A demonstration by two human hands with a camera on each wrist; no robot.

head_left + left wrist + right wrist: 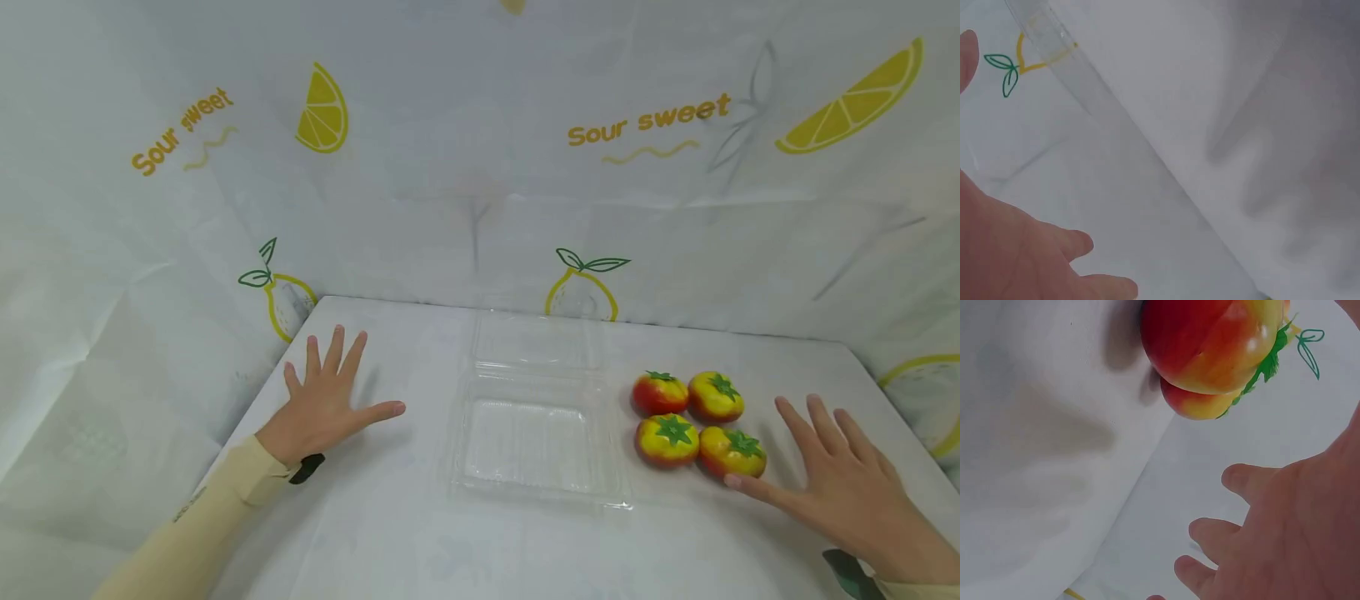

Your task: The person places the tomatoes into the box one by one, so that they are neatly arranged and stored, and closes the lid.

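My left hand (321, 410) hovers over the left side of the table, fingers spread, holding nothing. To its right lies a clear plastic clamshell box (528, 446) with its lid (536, 340) folded back. Several red-and-yellow tomatoes with green leafy tops, perhaps artificial, sit grouped right of the box; one is the front right tomato (731, 454). My right hand (847, 492) is beside them with fingers spread, its thumb tip close to that tomato; whether they touch I cannot tell. In the right wrist view a tomato (1210, 340) appears beyond the right hand (1291, 531).
A white-covered table (375, 517) carries everything. Behind it and at the sides hangs a white cloth (450, 167) printed with lemons and "Sour sweet" lettering. The table's back edge meets this cloth.
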